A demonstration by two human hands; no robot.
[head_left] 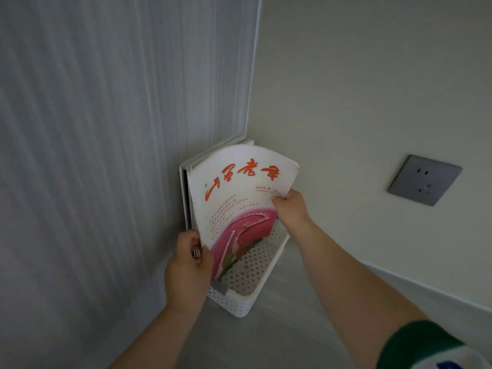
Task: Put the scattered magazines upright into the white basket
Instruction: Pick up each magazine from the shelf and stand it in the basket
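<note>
White-covered magazine (237, 198) is standing curved in the white basket (247, 299), while the left hand (187, 270) is pinching its lower left edge with curled fingers, the right hand (290, 209) is gripping its right edge, and other magazines (186, 177) are standing upright behind it.

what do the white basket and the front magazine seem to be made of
The white basket looks like moulded plastic, matte: regular round holes and a thick smooth rim. The front magazine looks like paper with a printed, perhaps lightly coated cover: it bows where the right hand pinches its edge.
</note>
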